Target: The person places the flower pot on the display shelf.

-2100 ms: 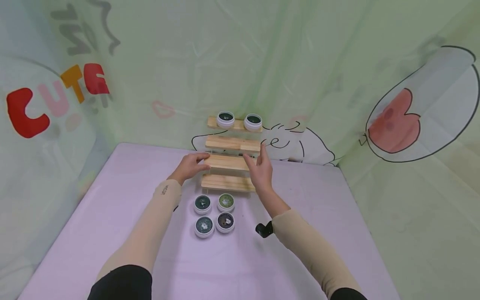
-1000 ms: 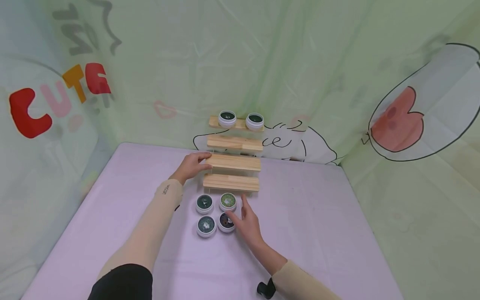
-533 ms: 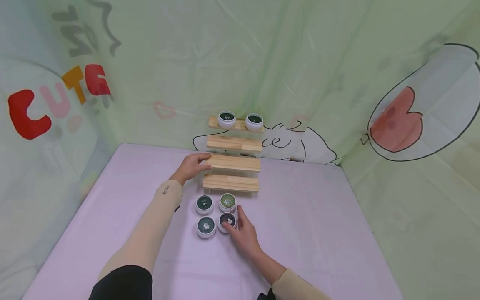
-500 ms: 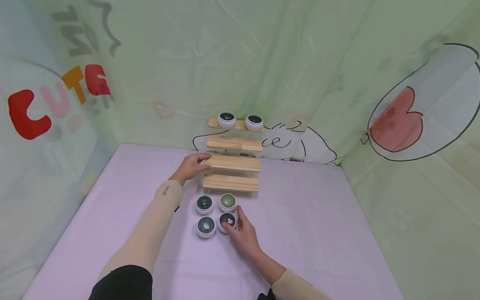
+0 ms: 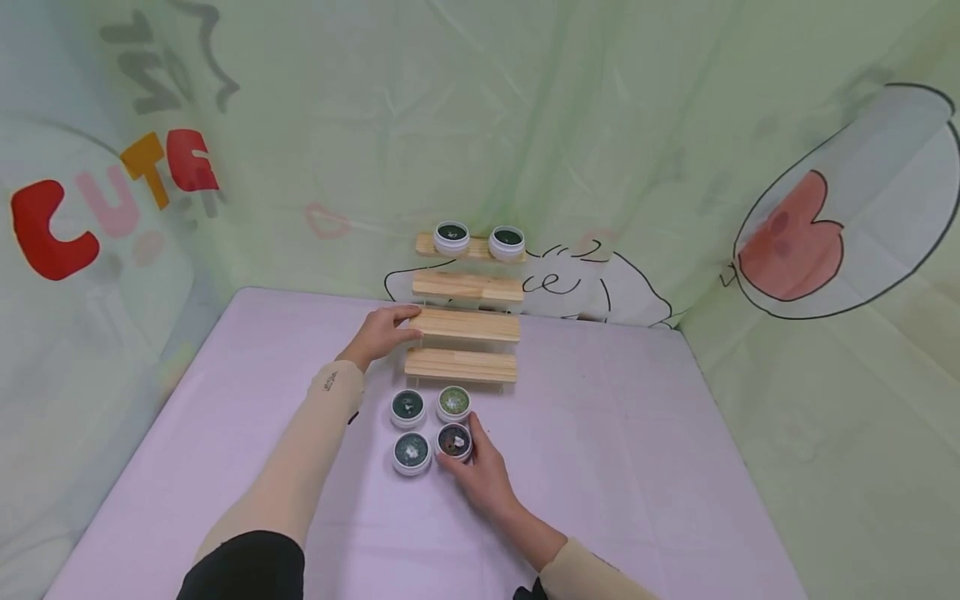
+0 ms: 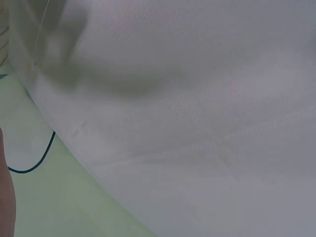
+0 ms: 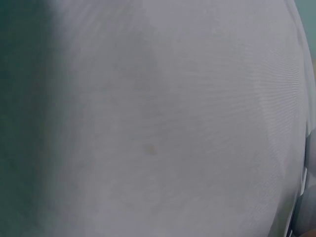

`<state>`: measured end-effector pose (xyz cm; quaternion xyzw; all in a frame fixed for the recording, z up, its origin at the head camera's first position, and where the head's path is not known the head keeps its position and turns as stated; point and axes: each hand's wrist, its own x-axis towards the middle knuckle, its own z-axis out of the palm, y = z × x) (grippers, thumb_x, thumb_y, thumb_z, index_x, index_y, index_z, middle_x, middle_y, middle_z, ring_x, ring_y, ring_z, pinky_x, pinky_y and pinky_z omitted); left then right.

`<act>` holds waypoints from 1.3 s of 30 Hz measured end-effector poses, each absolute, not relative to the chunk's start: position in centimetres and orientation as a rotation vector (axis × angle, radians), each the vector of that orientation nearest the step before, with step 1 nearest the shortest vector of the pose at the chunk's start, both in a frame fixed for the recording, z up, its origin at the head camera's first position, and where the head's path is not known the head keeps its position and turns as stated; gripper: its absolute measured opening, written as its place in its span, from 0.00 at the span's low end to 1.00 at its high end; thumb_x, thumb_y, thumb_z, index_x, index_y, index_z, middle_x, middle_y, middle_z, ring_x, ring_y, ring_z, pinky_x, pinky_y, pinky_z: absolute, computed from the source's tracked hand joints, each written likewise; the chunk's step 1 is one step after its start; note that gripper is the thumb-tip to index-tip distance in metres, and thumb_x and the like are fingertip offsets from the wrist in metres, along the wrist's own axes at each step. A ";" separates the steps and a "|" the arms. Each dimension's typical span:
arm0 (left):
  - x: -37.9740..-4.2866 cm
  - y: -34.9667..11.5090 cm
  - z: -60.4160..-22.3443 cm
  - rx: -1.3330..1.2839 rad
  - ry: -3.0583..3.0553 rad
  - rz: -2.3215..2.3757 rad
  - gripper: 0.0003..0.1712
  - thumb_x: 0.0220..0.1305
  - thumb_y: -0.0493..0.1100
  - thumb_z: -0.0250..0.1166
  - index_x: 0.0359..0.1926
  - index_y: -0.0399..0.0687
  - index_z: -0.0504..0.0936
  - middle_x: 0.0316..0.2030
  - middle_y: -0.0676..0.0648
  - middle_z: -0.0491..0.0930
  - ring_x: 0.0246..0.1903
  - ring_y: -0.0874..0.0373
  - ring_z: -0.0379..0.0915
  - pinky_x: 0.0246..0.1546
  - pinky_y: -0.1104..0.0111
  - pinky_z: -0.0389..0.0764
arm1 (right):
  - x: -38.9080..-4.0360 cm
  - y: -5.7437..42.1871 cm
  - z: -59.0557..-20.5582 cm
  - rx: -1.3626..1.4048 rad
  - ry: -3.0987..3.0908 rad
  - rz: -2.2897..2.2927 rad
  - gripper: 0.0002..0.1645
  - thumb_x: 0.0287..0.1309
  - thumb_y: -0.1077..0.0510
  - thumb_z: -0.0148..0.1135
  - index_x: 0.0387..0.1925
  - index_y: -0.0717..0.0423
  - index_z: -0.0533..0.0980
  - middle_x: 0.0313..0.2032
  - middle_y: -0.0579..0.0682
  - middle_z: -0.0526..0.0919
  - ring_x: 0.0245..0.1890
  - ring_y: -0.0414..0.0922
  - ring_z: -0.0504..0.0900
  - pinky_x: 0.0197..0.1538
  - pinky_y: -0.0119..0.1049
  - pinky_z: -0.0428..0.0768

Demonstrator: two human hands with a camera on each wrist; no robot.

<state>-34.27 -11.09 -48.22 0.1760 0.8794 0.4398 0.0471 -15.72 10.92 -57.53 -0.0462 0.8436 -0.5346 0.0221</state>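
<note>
Near the far edge of the table (image 5: pixel 622 433), the left hand (image 5: pixel 378 335) covers a little of one side of the wooden rack (image 5: pixel 465 325), and the print (image 5: pixel 331 381) on the left sleeve (image 5: pixel 296 458) is too small to read. The table's near edge is cut off, and nearer it than the rack the right hand (image 5: pixel 483 479) hides part of the outer wall of a white jar (image 5: pixel 453 442), whose contents are too small to identify. In the right wrist view a dark green patch (image 7: pixel 19 118) is blurred and grey shapes (image 7: pixel 307 207) are cut off at the right.
</note>
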 end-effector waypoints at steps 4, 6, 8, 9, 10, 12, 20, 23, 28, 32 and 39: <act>-34.3 -11.1 -48.2 0.525 2.684 1.346 0.31 0.62 0.40 0.69 0.65 0.35 0.72 0.65 0.39 0.70 0.67 0.46 0.63 0.68 0.63 0.67 | -15.8 10.9 -57.5 -0.141 2.632 -1.641 0.57 0.55 0.49 0.72 0.74 0.68 0.50 0.73 0.64 0.54 0.72 0.55 0.55 0.72 0.45 0.61; -34.4 -11.1 -48.2 0.521 2.686 1.338 0.31 0.63 0.41 0.69 0.65 0.35 0.72 0.65 0.39 0.70 0.67 0.46 0.63 0.68 0.63 0.67 | -15.8 10.8 -57.4 -0.129 2.633 -1.640 0.55 0.56 0.51 0.71 0.74 0.68 0.50 0.73 0.64 0.54 0.72 0.55 0.55 0.72 0.45 0.60; -34.4 -11.0 -48.1 0.523 2.690 1.330 0.31 0.63 0.41 0.69 0.65 0.35 0.72 0.65 0.39 0.70 0.67 0.46 0.63 0.68 0.63 0.67 | -15.7 10.8 -57.4 -0.123 2.635 -1.644 0.53 0.58 0.53 0.70 0.73 0.68 0.51 0.72 0.64 0.55 0.72 0.56 0.56 0.72 0.46 0.60; -34.3 -11.0 -48.1 0.519 2.692 1.326 0.31 0.62 0.41 0.69 0.65 0.35 0.72 0.65 0.39 0.70 0.67 0.46 0.63 0.68 0.63 0.67 | -15.7 10.8 -57.3 -0.121 2.633 -1.650 0.53 0.58 0.53 0.70 0.73 0.69 0.51 0.72 0.64 0.55 0.72 0.56 0.55 0.72 0.47 0.59; -34.3 -11.0 -48.0 0.516 2.692 1.325 0.31 0.62 0.41 0.69 0.65 0.35 0.72 0.65 0.39 0.70 0.67 0.46 0.63 0.68 0.63 0.67 | -15.6 10.7 -57.3 -0.112 2.629 -1.654 0.52 0.58 0.54 0.69 0.73 0.68 0.51 0.72 0.64 0.55 0.72 0.55 0.55 0.73 0.46 0.59; -34.2 -10.9 -47.9 0.513 2.693 1.326 0.32 0.62 0.41 0.69 0.65 0.35 0.72 0.65 0.38 0.70 0.67 0.45 0.63 0.68 0.63 0.67 | -15.6 10.7 -57.3 -0.114 2.630 -1.672 0.52 0.58 0.54 0.69 0.73 0.69 0.51 0.72 0.65 0.56 0.72 0.56 0.56 0.72 0.47 0.59; -33.9 -10.8 -47.5 0.512 2.690 1.334 0.32 0.62 0.40 0.69 0.65 0.34 0.72 0.65 0.38 0.70 0.67 0.45 0.63 0.68 0.62 0.67 | -15.6 10.6 -57.7 -0.085 2.638 -1.698 0.53 0.55 0.53 0.72 0.73 0.67 0.54 0.71 0.63 0.59 0.72 0.54 0.58 0.72 0.45 0.61; -33.8 -10.8 -47.6 0.512 2.687 1.339 0.32 0.62 0.40 0.69 0.65 0.34 0.72 0.65 0.38 0.69 0.67 0.45 0.63 0.68 0.63 0.67 | -15.5 10.6 -57.5 -0.063 2.644 -1.676 0.52 0.56 0.52 0.72 0.73 0.65 0.54 0.72 0.62 0.59 0.72 0.54 0.58 0.72 0.45 0.61; -33.8 -10.8 -47.5 0.509 2.684 1.339 0.32 0.62 0.39 0.69 0.64 0.34 0.72 0.66 0.38 0.69 0.67 0.45 0.63 0.68 0.62 0.67 | -15.3 10.6 -56.9 -0.065 2.675 -1.659 0.50 0.56 0.54 0.71 0.72 0.66 0.56 0.70 0.63 0.61 0.70 0.57 0.60 0.71 0.49 0.62; -33.9 -10.8 -47.6 0.515 2.687 1.333 0.31 0.62 0.39 0.69 0.64 0.33 0.72 0.65 0.37 0.69 0.67 0.44 0.63 0.69 0.62 0.67 | -15.2 10.7 -56.4 -0.071 2.686 -1.672 0.48 0.56 0.56 0.71 0.72 0.66 0.58 0.70 0.63 0.62 0.70 0.57 0.61 0.71 0.50 0.63; -33.8 -10.7 -47.3 0.512 2.681 1.339 0.31 0.62 0.39 0.68 0.64 0.34 0.72 0.65 0.38 0.70 0.67 0.45 0.63 0.69 0.60 0.67 | -15.5 11.2 -55.6 -0.089 2.672 -1.717 0.47 0.56 0.59 0.71 0.71 0.66 0.58 0.70 0.63 0.62 0.70 0.56 0.61 0.71 0.47 0.63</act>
